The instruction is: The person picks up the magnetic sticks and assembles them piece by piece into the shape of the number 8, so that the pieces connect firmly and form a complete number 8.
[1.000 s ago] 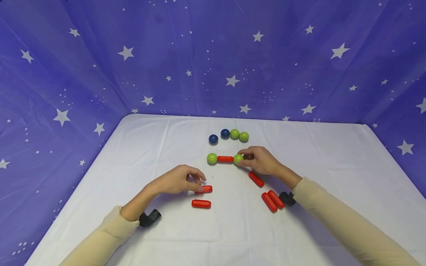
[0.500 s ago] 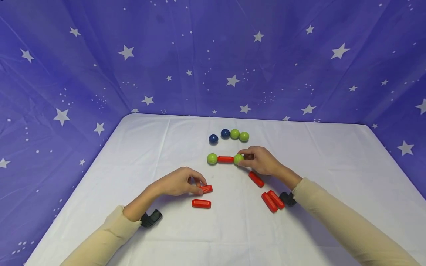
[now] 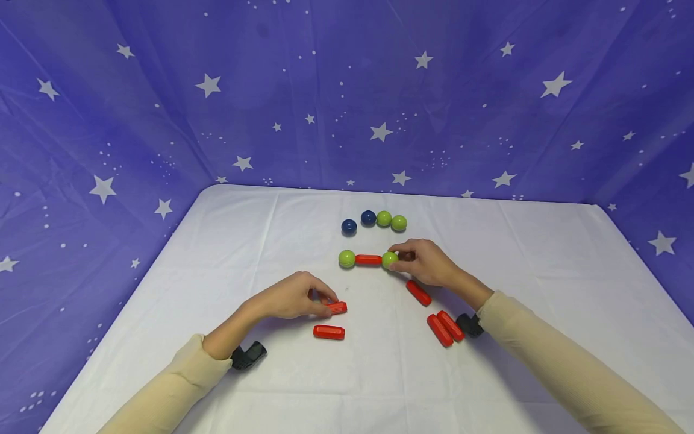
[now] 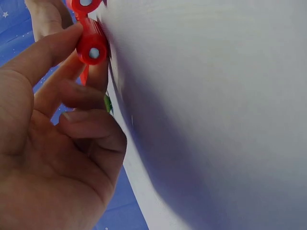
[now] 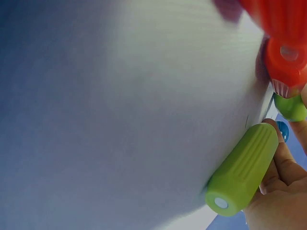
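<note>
With thumb and fingers my left hand [image 3: 297,296] pinches a red magnetic rod [image 3: 338,308] on the white table; pale round ends show on the red rod [image 4: 93,40] in the left wrist view. A second red rod [image 3: 329,332] lies just nearer. My right hand [image 3: 428,262] holds a green ball [image 3: 389,260] between thumb and fingers. That ball joins a red rod [image 3: 368,260], whose other end meets another green ball [image 3: 347,258]. In the right wrist view a green rod [image 5: 244,167] lies by the right hand, hidden in the head view.
Farther back sit two blue balls [image 3: 368,218] and two green balls [image 3: 399,223]. A red rod [image 3: 418,293] lies below the right hand, with two more red rods [image 3: 440,330] side by side near the right wrist. A starry blue cloth [image 3: 347,90] hangs behind the table.
My left hand's fingers have come down and closed with the thumb on the red rod. The right hand keeps its hold on the green ball, and the other pieces stay in place.
</note>
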Motion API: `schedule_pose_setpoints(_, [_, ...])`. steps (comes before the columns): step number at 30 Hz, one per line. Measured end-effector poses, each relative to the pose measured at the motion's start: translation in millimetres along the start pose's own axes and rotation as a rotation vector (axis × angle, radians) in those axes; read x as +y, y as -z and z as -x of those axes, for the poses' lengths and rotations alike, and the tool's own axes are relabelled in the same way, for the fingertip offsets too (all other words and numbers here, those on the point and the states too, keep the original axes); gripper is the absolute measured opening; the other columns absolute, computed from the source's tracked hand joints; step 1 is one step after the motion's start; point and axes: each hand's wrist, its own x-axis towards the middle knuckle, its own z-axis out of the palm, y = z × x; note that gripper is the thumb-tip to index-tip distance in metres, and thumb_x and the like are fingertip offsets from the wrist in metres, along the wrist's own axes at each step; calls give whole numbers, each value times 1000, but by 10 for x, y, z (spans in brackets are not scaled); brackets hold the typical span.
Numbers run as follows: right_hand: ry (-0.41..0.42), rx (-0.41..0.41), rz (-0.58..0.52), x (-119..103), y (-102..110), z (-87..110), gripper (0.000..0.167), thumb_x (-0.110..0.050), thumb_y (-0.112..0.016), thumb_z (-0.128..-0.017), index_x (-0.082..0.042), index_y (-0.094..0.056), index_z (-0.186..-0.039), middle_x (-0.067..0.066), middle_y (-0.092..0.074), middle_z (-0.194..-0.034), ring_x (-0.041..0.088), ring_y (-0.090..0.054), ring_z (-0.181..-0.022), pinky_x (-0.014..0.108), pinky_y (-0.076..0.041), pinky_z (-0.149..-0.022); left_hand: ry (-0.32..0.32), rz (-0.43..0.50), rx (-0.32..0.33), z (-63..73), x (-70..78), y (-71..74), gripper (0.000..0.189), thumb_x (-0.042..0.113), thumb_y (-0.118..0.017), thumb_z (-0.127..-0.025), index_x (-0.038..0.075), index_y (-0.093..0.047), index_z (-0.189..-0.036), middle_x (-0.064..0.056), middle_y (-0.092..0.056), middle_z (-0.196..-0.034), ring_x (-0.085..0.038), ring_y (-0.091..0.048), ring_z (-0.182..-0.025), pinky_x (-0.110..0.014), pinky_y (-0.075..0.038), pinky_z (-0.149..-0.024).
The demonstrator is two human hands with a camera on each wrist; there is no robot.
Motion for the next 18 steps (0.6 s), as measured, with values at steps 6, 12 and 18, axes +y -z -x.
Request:
schedule_pose_setpoints(6, [12, 2, 13, -8, 13, 3, 39, -16, -75, -88, -4, -68, -125, 2, -61, -88, 20, -52, -80, 33, -45, -70, 49, 1, 116, -9, 14, 9, 19, 18, -76, -86, 15, -76, -105, 9, -65, -86, -13, -50, -68, -26, -40, -60])
schedule_pose_setpoints(12, [12, 3, 15, 12, 11, -1, 39, -17, -75, -89, -4, -68, -125, 2, -62, -88, 19, -52, -80, 33, -45, -70, 89, 45, 236, -79, -1, 39, 17, 18, -75, -87, 14, -77, -104, 6, -67, -86, -14, -48, -63, -25, -38, -54])
schedule_pose_setpoints(18, [16, 2, 8, 22, -1, 3, 39, -17, -75, -89, -4, -68, -125, 2, -60, -87, 19, -51, -79, 33, -45, -68, 145, 76, 348, -149, -12, 80, 18, 21, -73, -88, 13, -77, -104, 5, -69, -83, -17, -50, -64, -28, -39, -54])
